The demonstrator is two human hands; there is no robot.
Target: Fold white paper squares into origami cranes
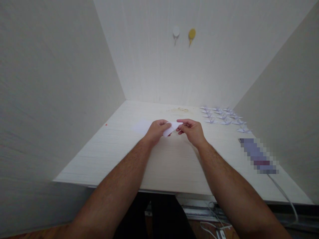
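A small folded piece of white paper point(169, 129) is held up above the desk, between my two hands. My left hand point(158, 130) pinches its left side, with the thumb lying on top of the paper. At its right corner, the thumb and fingers of my right hand point(190, 129) are closed on the edge. A crease runs across the paper's face. Behind my left hand, pale white sheets of paper point(140, 126) lie flat on the desk.
Rows of folded paper cranes point(221, 116) stand at the back right of the white desk point(174, 166). Nearer on the right lies a blurred-out phone point(258, 156) with a cable point(282, 191). White and yellow hooks point(191, 34) are on the back wall. Walls enclose both sides.
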